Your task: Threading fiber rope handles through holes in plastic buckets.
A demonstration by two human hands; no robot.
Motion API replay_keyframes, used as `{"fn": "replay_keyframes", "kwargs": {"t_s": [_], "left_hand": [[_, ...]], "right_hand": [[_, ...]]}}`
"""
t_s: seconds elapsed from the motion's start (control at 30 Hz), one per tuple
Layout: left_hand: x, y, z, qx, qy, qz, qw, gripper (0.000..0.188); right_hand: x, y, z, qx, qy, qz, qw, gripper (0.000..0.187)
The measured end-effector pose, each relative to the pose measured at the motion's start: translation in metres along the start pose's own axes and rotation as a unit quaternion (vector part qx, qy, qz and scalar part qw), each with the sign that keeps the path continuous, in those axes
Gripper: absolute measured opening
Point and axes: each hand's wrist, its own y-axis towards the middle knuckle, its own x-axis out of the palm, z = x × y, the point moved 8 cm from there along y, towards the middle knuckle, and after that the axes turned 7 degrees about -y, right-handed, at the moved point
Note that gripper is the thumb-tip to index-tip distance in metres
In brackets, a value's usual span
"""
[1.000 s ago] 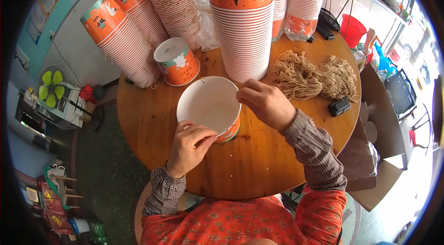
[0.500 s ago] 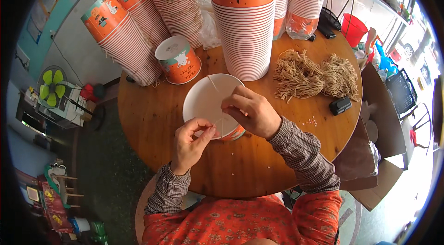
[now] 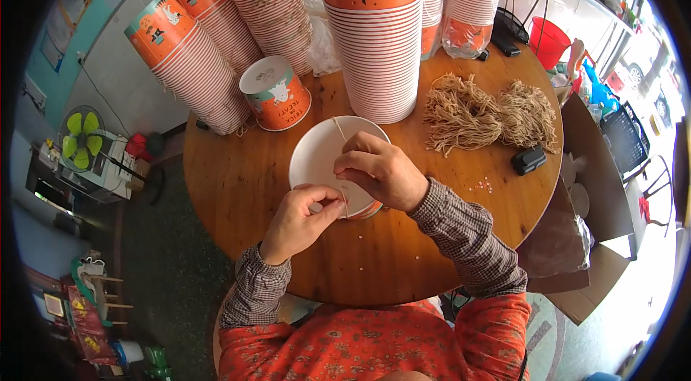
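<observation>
A round paper bucket (image 3: 308, 154), white inside with an orange outer wall, stands in front of me on the table. A thin beige string (image 3: 339, 127) runs over its far rim and across its mouth toward my hands. At the near rim my left hand (image 3: 296, 224) is closed, thumb and forefinger pinching the string. Above the bucket's right side my right hand (image 3: 386, 171) is closed in a pinch on the string too, slightly farther away than the left. Its fingertips are partly hidden. Part of the bucket's front wall shows beneath my hands.
Behind the bucket rises a tall stack of orange paper buckets (image 3: 381, 57). A patterned bucket (image 3: 277, 104) stands left of it, before leaning bucket stacks (image 3: 198, 61). Bundles of beige strings (image 3: 461, 115) and a small black device (image 3: 529, 160) lie right. An open cardboard box (image 3: 586, 187) adjoins the table.
My left hand has moved right along the near rim, closer to my right hand. The right hand has shifted slightly left. The bucket sits a little farther right in the view.
</observation>
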Motion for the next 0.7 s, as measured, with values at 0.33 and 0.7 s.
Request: {"fn": "replay_keyframes", "kwargs": {"t_s": [0.33,0.7], "left_hand": [[-0.002,0.002,-0.008,-0.002,-0.017,0.017,1.0,0.012],[0.006,0.003,0.004,0.038,0.046,-0.003,0.998,0.013]], "right_hand": [[-0.019,-0.019,0.015,0.098,0.059,0.035,0.993,0.014],[-0.009,-0.027,0.016,0.049,0.045,-0.074,0.995,0.02]]}}
